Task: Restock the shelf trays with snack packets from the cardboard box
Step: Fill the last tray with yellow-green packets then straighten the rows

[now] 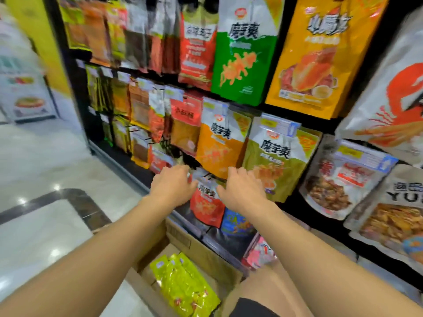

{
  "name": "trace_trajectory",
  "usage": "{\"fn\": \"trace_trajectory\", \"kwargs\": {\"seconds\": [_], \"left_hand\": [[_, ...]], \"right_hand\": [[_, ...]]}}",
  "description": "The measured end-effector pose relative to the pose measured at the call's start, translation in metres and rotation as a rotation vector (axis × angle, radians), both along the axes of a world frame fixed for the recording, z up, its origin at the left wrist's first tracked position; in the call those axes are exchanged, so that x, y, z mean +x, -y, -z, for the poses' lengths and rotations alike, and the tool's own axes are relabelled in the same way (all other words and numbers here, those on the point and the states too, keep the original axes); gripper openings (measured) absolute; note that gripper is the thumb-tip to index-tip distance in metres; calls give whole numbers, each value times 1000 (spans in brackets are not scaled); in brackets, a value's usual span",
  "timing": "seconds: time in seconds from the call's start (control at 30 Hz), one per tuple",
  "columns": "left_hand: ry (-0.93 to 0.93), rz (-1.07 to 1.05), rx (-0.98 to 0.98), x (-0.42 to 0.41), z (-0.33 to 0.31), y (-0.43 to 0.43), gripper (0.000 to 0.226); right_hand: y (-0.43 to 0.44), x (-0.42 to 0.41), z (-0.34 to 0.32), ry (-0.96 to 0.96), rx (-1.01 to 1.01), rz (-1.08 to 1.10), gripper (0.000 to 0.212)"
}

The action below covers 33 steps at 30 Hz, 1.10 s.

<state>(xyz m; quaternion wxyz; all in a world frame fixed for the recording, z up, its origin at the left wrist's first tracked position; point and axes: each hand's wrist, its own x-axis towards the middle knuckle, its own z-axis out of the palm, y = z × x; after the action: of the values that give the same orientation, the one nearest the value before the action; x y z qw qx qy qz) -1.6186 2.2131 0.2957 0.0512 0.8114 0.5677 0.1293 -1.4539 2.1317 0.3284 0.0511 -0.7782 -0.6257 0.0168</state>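
Seating step: bracketing red pkt (207, 202) on shelf (293, 202) w/ left grip (172, 184) and right grip (240, 186); clasping or slack, cannot tell (blur). Next prob. calling for reaching down into cardboard box (201, 250) for yellow-green pkts (185, 284).

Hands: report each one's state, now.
Left hand: at the red packet's top corner; grip cannot be told.
Right hand: open, thumb spread, holding nothing.

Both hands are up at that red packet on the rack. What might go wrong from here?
1. The left hand and right hand flank the red packet just under the hanging orange packet; an upward nudge could knock that one loose.
2. Their grip is unclear in the blur; the red packet might slip toward the cardboard box below.
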Motion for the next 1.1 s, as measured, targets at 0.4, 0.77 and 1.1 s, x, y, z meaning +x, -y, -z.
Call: {"fn": "trace_trajectory", "kwargs": {"seconds": [0.4,0.77,1.1], "left_hand": [[32,-253,-238,-54,130,-30,53],[75,-398,-558,-41,270,-27,66],[349,-659,-907,-16,372,-16,70]], "right_hand": [[-67,-44,120,-83,-164,-81,54],[-83,-50,255,-198,-336,-117,52],[-80,-34,364,-377,-592,-69,61]]}}
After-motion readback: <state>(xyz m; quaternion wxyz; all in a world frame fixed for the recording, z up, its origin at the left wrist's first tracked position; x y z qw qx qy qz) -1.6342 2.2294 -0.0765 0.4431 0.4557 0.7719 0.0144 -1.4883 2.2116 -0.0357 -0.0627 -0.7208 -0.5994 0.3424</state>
